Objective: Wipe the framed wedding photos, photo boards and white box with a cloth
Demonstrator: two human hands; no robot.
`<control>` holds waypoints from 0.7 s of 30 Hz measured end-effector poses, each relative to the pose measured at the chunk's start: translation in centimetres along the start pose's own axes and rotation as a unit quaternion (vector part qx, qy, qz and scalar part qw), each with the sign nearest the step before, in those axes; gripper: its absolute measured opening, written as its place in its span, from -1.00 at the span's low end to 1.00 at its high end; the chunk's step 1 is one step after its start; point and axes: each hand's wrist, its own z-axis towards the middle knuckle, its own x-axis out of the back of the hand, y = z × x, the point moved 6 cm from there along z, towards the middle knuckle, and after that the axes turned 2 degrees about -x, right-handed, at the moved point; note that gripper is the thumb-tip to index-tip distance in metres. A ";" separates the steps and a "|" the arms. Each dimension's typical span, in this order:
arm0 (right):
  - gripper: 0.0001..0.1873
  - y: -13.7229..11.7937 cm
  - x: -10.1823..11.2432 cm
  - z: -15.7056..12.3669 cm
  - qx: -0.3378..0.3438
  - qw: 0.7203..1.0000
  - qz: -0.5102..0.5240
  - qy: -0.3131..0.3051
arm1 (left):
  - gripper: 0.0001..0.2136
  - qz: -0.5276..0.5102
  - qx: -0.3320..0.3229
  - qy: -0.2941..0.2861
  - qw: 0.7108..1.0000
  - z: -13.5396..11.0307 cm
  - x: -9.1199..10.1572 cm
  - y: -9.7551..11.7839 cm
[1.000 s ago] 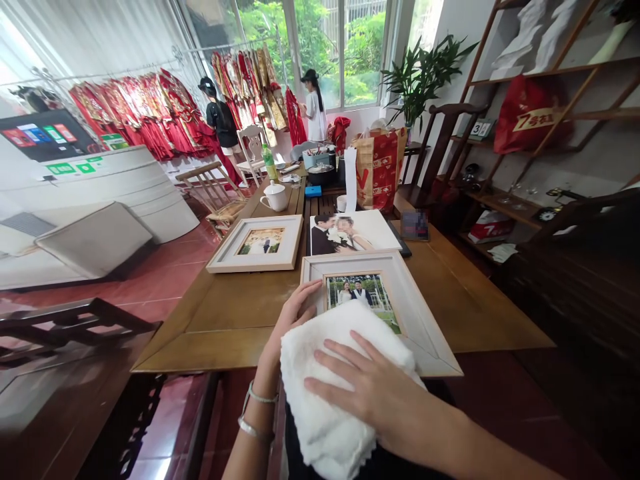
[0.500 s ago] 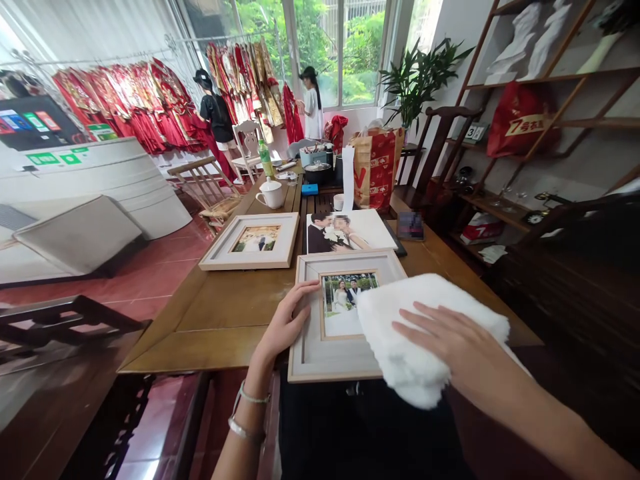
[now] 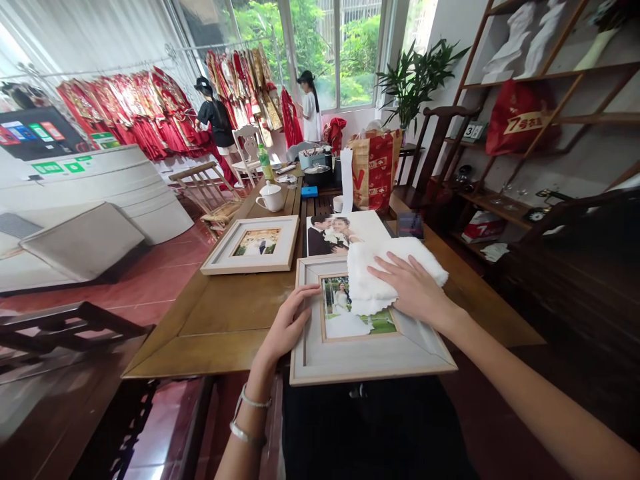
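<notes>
A picture frame (image 3: 373, 368) with a pale wide border and a wedding photo (image 3: 340, 327) lies at the table's front edge. My left hand (image 3: 293, 317) grips its left side, fingertips resting on the inner border by the photo. With fingers spread, my right hand (image 3: 413, 283) holds a fluffy white cloth (image 3: 370, 267) against the frame's upper right. The cloth hides the photo's right part and the frame's upper right corner. Behind it lies a larger unframed wedding print (image 3: 325, 237), partly covered by the cloth. A second framed photo (image 3: 250, 263) rests to the left.
On the wooden table (image 3: 225, 333) stand a white cup (image 3: 271, 198), a green bottle (image 3: 265, 163) and a red-and-brown paper bag (image 3: 375, 170). A dark chair (image 3: 435, 140) and shelves (image 3: 520, 133) are at right. Two people stand by racks of red garments (image 3: 135, 127).
My right hand has moved the cloth up and to the left across the frame, uncovering its lower right corner. My left hand stays on the frame's left side.
</notes>
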 end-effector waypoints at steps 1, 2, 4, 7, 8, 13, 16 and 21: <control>-0.18 0.0 -0.1 -0.5 0.006 1.000 0.011 -0.002 | -0.65 0.004 0.001 0.000 1.000 0.0 0.0 0.0; -0.17 -0.1 -0.2 -1.3 0.015 1.000 0.022 -0.002 | -0.65 0.009 0.003 0.001 1.000 0.0 0.0 0.0; -0.15 -0.5 0.0 -3.1 0.041 0.998 0.047 -0.001 | -0.65 0.020 0.007 -0.003 1.000 0.0 -0.1 0.1; -0.16 -1.5 0.9 -6.9 0.087 0.991 0.098 -0.018 | -0.61 0.034 0.008 -0.008 0.999 -0.1 -0.1 0.2; -0.18 -1.9 1.4 -8.2 0.100 0.988 0.117 -0.030 | -0.59 0.034 0.008 -0.009 0.999 -0.1 -0.2 0.1; -0.25 -3.2 2.9 -12.3 0.123 0.976 0.167 -0.068 | -0.46 0.031 0.007 -0.014 0.999 -0.1 -0.3 -0.3; -0.27 -2.9 2.4 -11.1 0.115 0.981 0.150 -0.034 | -0.42 0.032 0.015 -0.014 0.999 -0.2 -0.3 -0.5; -0.15 -1.0 0.5 -5.0 0.056 0.996 0.070 0.026 | -0.41 0.034 0.026 -0.020 0.999 -0.3 -0.3 -0.7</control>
